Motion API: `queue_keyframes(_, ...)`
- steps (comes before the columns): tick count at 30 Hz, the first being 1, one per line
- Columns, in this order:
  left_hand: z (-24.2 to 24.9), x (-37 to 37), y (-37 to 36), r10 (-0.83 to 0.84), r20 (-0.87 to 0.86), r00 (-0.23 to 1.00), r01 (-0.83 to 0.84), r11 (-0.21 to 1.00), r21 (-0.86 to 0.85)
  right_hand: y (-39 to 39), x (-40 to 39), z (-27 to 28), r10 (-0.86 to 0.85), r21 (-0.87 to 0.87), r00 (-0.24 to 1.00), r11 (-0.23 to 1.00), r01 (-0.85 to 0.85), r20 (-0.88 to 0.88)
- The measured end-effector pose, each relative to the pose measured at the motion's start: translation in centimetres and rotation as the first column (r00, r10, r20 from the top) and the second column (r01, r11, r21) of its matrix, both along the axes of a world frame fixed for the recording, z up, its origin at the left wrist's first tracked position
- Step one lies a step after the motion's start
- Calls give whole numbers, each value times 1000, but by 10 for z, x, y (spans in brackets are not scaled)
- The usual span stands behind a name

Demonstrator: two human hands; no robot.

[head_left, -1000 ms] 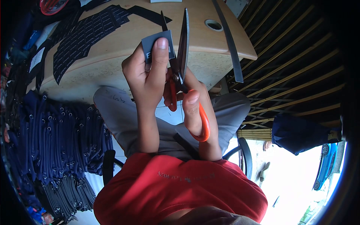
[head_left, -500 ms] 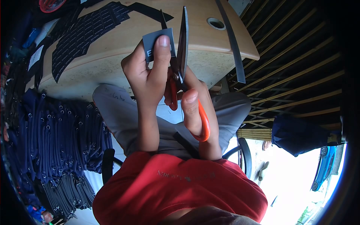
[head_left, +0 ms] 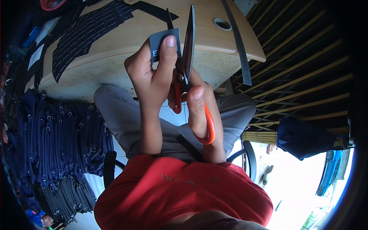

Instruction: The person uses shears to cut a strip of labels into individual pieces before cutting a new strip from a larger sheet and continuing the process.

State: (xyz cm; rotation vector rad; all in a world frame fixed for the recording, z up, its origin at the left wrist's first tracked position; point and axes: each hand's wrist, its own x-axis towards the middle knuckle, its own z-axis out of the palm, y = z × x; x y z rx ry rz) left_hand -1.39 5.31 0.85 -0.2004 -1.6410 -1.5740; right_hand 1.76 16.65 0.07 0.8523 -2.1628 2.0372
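A small dark grey label (head_left: 155,42) with pale lettering is pinched in my left hand (head_left: 151,73), the thumb pressed on its front. Scissors with orange handles (head_left: 209,124) are in my right hand (head_left: 197,111), thumb through one loop. Their blades are apart and point up, away from me. One blade passes behind the label, and the other stands just right of it. The fingers of my right hand are partly hidden behind the handles.
Black sheets of printed labels (head_left: 86,36) lie on the wooden table (head_left: 207,34), with a round hole and a long dark strip (head_left: 239,46) on the right. Bundles of navy straps (head_left: 61,142) hang at left. A folding metal gate (head_left: 306,69) stands at right.
Both hands, with the label and scissors, have shifted very slightly to the right. The hold on each is unchanged.
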Motion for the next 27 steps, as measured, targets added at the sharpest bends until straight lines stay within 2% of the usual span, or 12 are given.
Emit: queue_keyframes(27,1,1,1,-35,-31,999,35,999,-7,-2,3,0,-24,-13,999,1000,24,31)
